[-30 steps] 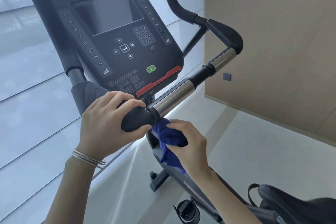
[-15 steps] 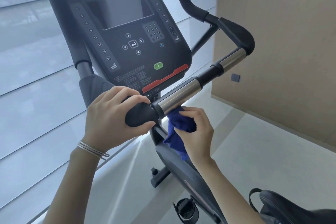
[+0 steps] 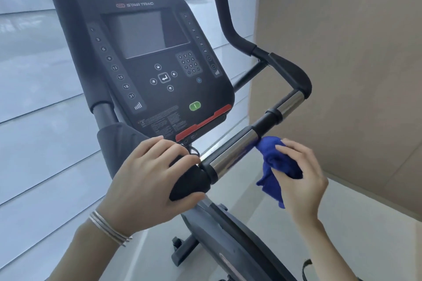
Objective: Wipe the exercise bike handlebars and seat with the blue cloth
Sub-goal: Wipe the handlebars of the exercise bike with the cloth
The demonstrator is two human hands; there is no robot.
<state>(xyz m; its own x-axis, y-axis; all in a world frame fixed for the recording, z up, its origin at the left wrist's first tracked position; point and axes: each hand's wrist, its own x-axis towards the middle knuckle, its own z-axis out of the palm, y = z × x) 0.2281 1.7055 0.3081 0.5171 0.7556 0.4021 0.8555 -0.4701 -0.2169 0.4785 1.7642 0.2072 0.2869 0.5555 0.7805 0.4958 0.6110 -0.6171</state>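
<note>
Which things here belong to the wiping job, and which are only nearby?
Job: blue cloth in right hand; handlebar, gripped by left hand.
Nearby: console, green button, bracelets.

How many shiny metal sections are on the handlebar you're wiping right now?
2. The near chrome section runs from the left hand up to the blue cloth. The far chrome section sits beyond a black collar, below the bend. Others may be hidden.

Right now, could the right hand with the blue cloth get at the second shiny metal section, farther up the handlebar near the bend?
Probably yes. The right hand holds the blue cloth against the nearer shiny metal sleeve; only the black rubber collar separates it from the upper shiny metal section, and nothing blocks the bar.
</note>
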